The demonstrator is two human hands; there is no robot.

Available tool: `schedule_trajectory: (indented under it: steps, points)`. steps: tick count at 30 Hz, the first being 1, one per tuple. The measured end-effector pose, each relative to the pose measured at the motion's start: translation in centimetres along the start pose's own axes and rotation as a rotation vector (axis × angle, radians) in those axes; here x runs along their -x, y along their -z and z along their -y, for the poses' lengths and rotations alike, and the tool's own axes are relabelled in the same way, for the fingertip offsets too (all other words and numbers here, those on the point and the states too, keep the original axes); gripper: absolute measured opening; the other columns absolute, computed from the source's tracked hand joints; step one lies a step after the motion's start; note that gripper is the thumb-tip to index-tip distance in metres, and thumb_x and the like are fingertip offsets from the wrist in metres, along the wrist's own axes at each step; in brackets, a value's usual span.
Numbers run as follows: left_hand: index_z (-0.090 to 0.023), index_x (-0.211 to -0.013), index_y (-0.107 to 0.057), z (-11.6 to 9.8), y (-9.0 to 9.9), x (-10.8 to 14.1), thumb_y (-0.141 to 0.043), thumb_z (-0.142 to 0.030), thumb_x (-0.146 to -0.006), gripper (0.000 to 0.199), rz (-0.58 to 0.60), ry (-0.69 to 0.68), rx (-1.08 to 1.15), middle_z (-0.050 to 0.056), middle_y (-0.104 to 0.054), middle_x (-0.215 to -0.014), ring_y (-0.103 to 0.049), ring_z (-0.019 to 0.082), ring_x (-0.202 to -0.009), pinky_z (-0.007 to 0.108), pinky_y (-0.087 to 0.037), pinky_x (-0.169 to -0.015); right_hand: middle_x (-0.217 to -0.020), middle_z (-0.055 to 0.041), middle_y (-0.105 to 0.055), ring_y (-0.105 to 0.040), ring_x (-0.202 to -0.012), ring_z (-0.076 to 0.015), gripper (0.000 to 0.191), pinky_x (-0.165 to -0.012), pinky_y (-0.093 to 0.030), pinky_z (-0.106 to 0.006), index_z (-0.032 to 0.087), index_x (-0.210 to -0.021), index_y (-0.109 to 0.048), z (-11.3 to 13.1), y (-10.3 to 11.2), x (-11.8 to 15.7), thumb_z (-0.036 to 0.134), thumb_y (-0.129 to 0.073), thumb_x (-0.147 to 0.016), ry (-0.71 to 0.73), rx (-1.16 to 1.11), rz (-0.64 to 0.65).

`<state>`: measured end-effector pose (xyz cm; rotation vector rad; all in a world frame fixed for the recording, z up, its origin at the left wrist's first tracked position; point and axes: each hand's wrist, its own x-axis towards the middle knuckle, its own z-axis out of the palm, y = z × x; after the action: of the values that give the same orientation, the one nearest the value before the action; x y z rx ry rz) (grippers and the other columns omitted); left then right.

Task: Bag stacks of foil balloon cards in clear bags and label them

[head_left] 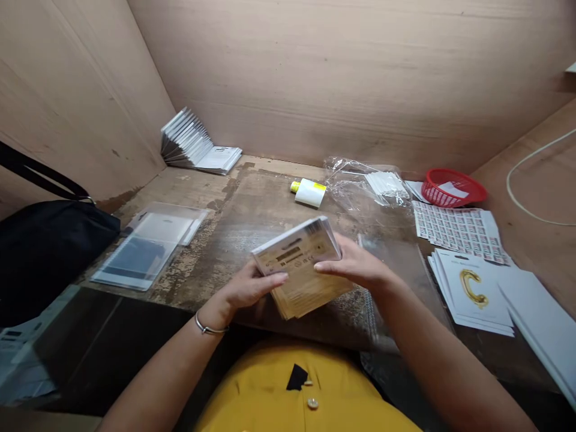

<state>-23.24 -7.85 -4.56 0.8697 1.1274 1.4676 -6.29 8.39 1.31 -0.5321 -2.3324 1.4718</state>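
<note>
Both my hands grip a stack of printed cards (299, 270) above the front edge of the table. My left hand (252, 286) is closed on the stack's left side, its thumb lying over the top card. On the right side, my right hand (355, 264) pinches the same stack, thumb on the printed face. The top card shows a hanging slot and small dark print, and the stack is tilted. The fingers beneath the cards are hidden.
Clear plastic sleeves (146, 246) lie at left; fanned packs (189, 141) stand in the back corner. A yellow-white roll (310, 192) lies behind the cards. To the right are a red basket (454, 189), sticker sheets (459, 231), and letter C cards (472, 291). A black bag (49, 252) sits far left.
</note>
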Motion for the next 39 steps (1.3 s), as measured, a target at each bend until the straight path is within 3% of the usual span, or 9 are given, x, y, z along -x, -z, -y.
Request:
schedule_trajectory:
  steps: [2, 6, 9, 13, 17, 22, 27, 31, 39]
  points:
    - [-0.016, -0.112, -0.066, -1.0, -0.5, 0.3, -0.078, -0.040, -0.070, 0.049, 0.005, -0.008, -0.027, 0.013, -0.071, -0.109, -0.065, 0.031, -0.107, 0.047, -0.052, -0.094, -0.098, -0.0074, -0.072, -0.069, -0.088, -0.0265, 0.048, -0.080, -0.057, -0.043, 0.018, -0.098, -0.070, -0.8, -0.4, 0.1, 0.056, -0.075, -0.069, -0.053, -0.205, 0.135]
    - [-0.020, -0.126, -0.052, -0.9, -2.2, 1.0, -0.084, -0.039, -0.062, 0.074, -0.315, -0.288, -0.149, 0.009, -0.067, -0.115, -0.065, 0.026, -0.103, 0.038, -0.054, -0.089, -0.094, -0.0049, -0.073, -0.068, -0.087, -0.0252, 0.031, -0.081, -0.056, -0.038, 0.020, -0.097, -0.070, -1.7, -2.7, 1.9, 0.040, -0.077, -0.073, 0.000, -0.119, -0.056]
    - [-0.021, -0.116, -0.058, 0.1, -2.8, 1.0, -0.083, -0.037, -0.065, 0.059, -0.333, -0.353, -0.322, 0.005, -0.069, -0.106, -0.066, 0.023, -0.094, 0.037, -0.055, -0.086, -0.091, -0.0033, -0.073, -0.068, -0.089, -0.0256, 0.027, -0.082, -0.056, -0.039, 0.023, -0.095, -0.072, -2.4, -3.7, 2.8, 0.039, -0.076, -0.074, 0.030, -0.096, -0.065]
    - [-0.020, -0.101, -0.068, 1.1, -2.4, 0.2, -0.074, -0.036, -0.076, 0.030, -0.165, -0.269, -0.406, 0.006, -0.073, -0.103, -0.068, 0.023, -0.093, 0.040, -0.054, -0.090, -0.088, -0.0024, -0.074, -0.069, -0.086, -0.0253, 0.024, -0.082, -0.057, -0.041, 0.024, -0.088, -0.074, -3.4, -4.3, 2.8, 0.044, -0.075, -0.075, 0.001, -0.190, -0.027]
    - [-0.020, -0.107, -0.069, 0.6, -2.1, -0.4, -0.075, -0.036, -0.075, 0.036, -0.144, -0.228, -0.349, 0.006, -0.073, -0.106, -0.068, 0.026, -0.097, 0.044, -0.054, -0.091, -0.092, -0.0029, -0.074, -0.068, -0.086, -0.0250, 0.028, -0.081, -0.057, -0.039, 0.023, -0.089, -0.072, -3.3, -4.5, 2.5, 0.047, -0.074, -0.075, -0.009, -0.133, -0.109]
    - [-0.015, -0.104, -0.069, -0.4, -2.6, -0.7, -0.077, -0.036, -0.073, 0.038, -0.163, -0.103, -0.121, 0.010, -0.073, -0.107, -0.069, 0.027, -0.098, 0.043, -0.053, -0.094, -0.118, -0.0087, -0.066, -0.062, -0.109, -0.0262, 0.048, -0.089, -0.053, -0.037, 0.020, -0.122, -0.053, -1.2, -4.0, 3.7, 0.053, -0.058, -0.088, -0.044, -0.104, -0.207]
    - [-0.014, -0.115, -0.065, 0.9, -4.0, -0.4, -0.078, -0.038, -0.073, 0.049, -0.072, 0.057, 0.015, 0.013, -0.070, -0.116, -0.066, 0.030, -0.106, 0.046, -0.050, -0.098, -0.123, -0.0138, -0.062, -0.056, -0.119, -0.0294, 0.048, -0.096, -0.048, -0.043, 0.019, -0.134, -0.039, -0.2, -5.0, 6.3, 0.051, -0.034, -0.098, -0.150, 0.075, -0.420]
    - [-0.013, -0.111, -0.067, 1.9, -4.9, -0.3, -0.077, -0.039, -0.073, 0.047, -0.095, 0.118, 0.012, 0.014, -0.070, -0.115, -0.065, 0.031, -0.108, 0.047, -0.048, -0.100, -0.122, -0.0175, -0.061, -0.054, -0.121, -0.0342, 0.056, -0.099, -0.044, -0.051, 0.017, -0.141, -0.033, -1.4, -4.8, 6.7, 0.051, -0.037, -0.097, -0.207, 0.164, -0.392]
    - [-0.012, -0.107, -0.068, 1.5, -7.0, -0.3, -0.079, -0.037, -0.071, 0.045, 0.009, 0.325, 0.254, 0.015, -0.073, -0.106, -0.069, 0.033, -0.098, 0.049, -0.055, -0.089, -0.115, -0.0127, -0.067, -0.064, -0.107, -0.0276, 0.047, -0.087, -0.054, -0.040, 0.017, -0.115, -0.056, -1.2, -3.1, 8.8, 0.054, -0.057, -0.086, -0.341, -0.386, -0.347]
